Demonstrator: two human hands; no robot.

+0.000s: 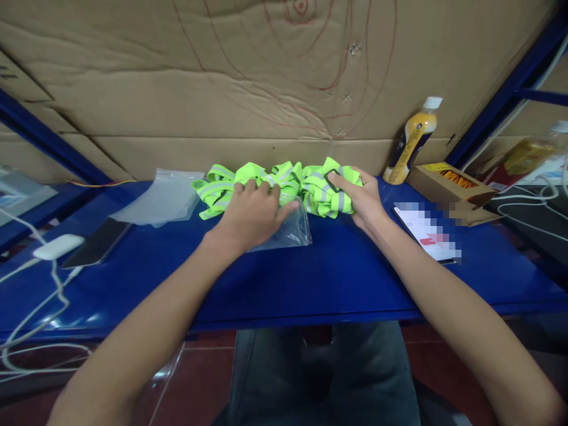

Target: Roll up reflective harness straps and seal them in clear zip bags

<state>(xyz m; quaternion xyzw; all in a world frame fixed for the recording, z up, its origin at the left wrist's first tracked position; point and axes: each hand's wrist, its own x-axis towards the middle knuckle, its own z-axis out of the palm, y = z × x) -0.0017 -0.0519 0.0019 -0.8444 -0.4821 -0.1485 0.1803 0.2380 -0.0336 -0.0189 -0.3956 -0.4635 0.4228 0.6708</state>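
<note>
My right hand (366,192) is closed around a bundle of neon yellow-green reflective strap (322,198) with grey stripes. Its thumb rests by the black buckle (332,180) on that bundle. My left hand (255,213) lies palm down on a clear plastic bag (293,228) and the neon straps, fingers apart and slightly bent, thumb pointing right. Part of the bag is hidden under this hand. More loose neon strap (217,189) is heaped behind and left of it, touching the right-hand bundle.
Flat clear bags (162,198) lie left on the blue table (310,284). Beyond them are a dark phone (97,242), a white charger (59,247) and cables. To the right stand a drink bottle (410,142), an open carton (450,183) and a lit phone (426,234). Cardboard (133,106) walls the back.
</note>
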